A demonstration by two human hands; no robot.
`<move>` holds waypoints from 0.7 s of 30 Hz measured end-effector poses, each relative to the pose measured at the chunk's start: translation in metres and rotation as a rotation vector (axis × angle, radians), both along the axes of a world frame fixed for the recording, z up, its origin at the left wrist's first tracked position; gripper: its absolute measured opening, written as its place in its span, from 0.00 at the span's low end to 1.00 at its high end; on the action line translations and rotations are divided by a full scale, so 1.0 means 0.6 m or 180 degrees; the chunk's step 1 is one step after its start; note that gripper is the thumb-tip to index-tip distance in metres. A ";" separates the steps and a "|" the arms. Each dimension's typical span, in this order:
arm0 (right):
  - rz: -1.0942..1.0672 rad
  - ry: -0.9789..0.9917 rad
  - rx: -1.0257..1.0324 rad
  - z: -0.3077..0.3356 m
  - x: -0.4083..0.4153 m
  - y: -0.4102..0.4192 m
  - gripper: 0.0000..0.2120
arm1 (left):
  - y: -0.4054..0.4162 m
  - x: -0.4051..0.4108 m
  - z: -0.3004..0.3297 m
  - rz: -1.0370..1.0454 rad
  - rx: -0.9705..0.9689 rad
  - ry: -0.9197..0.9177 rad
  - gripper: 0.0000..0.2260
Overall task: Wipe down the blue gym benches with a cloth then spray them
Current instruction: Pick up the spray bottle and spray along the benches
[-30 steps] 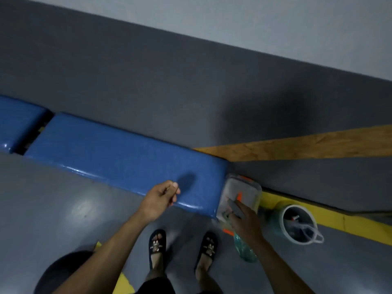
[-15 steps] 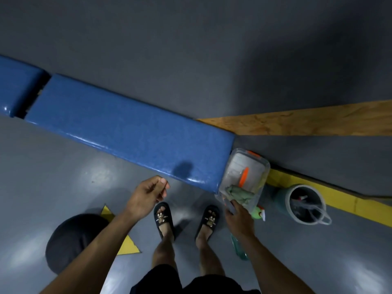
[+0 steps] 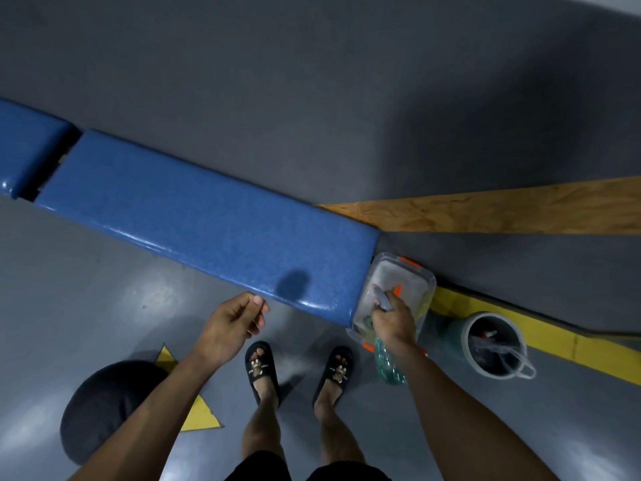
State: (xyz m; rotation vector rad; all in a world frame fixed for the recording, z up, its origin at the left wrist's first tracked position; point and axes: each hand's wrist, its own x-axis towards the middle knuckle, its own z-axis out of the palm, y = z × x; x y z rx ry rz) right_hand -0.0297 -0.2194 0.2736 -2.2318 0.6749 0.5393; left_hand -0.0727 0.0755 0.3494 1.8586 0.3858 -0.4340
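Observation:
A long blue padded bench (image 3: 208,223) runs from the left to the middle, with a second blue bench (image 3: 27,147) at its left end. My right hand (image 3: 393,322) grips a green see-through spray bottle (image 3: 388,368). The bottle's grey nozzle and orange trigger stick out above my fingers, over a clear plastic box (image 3: 404,272) at the bench's right end. The box's contents are mostly hidden by my hand, and I cannot make out a cloth. My left hand (image 3: 232,324) hangs loosely curled and holds nothing, just in front of the bench's near edge.
A round bucket (image 3: 492,345) with a handle stands right of the box on a yellow floor line (image 3: 589,345). A wooden plank (image 3: 503,210) lies behind. A dark round object (image 3: 107,407) and a yellow triangle mark (image 3: 201,414) lie beside my sandalled feet (image 3: 262,369).
My right hand has come up from the box's near edge and now holds the spray bottle over the box. My left hand stays by the bench edge.

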 end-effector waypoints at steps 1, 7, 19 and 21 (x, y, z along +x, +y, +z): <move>0.0013 -0.0009 -0.0070 0.004 0.016 -0.002 0.05 | 0.002 -0.001 0.001 0.0007 -0.0001 -0.0018 0.15; 0.0003 0.0043 -0.0377 0.019 0.071 -0.011 0.05 | 0.012 -0.009 0.008 0.0031 0.0072 -0.0080 0.15; 0.1768 0.0207 -0.0388 0.031 0.019 0.103 0.09 | 0.048 -0.022 0.035 0.0529 -0.0075 -0.0004 0.16; 0.1956 0.0366 -0.0440 0.023 0.000 0.133 0.11 | 0.068 -0.025 0.031 0.0613 -0.0153 0.0037 0.15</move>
